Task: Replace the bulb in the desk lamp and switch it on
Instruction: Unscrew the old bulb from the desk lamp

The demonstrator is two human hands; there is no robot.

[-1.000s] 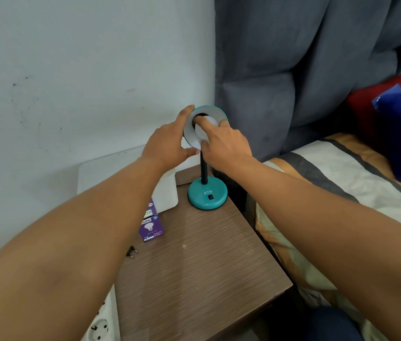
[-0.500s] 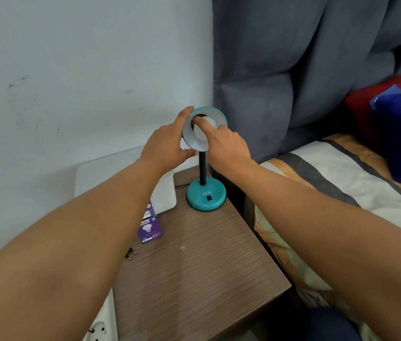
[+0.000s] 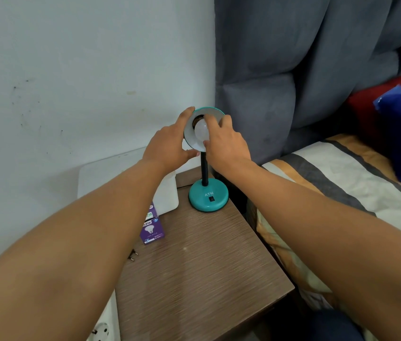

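At the near left edge, a white socket strip [image 3: 103, 328] lies beside the nightstand [image 3: 194, 279], a rectangular top with a brown, finely streaked wood-grain surface. A small two-pin plug [image 3: 133, 254] rests at the nightstand's left edge. Farther back lies a purple bulb box [image 3: 152, 228], flat on the surface and touching a white, rounded-corner object [image 3: 165, 198] behind it. To the right of the nightstand is a bed with a striped cover [image 3: 342, 193].

The desk lamp [image 3: 208, 195] stands at the far end of the nightstand, with a round teal base, a black rocker switch and a black ribbed neck. Its shade [image 3: 208, 110] is teal outside and white inside and faces the camera.

The left hand [image 3: 167, 146] has its fingers spread, index finger on the upper rim of the shade and thumb at the lower rim. The right hand [image 3: 226, 143] has its fingers curled around the bulb [image 3: 200, 130], a white frosted globe seated in the shade; the thumb presses its lower side.

Behind the lamp are a pale wall [image 3: 84, 70] and a grey padded headboard [image 3: 305, 70].
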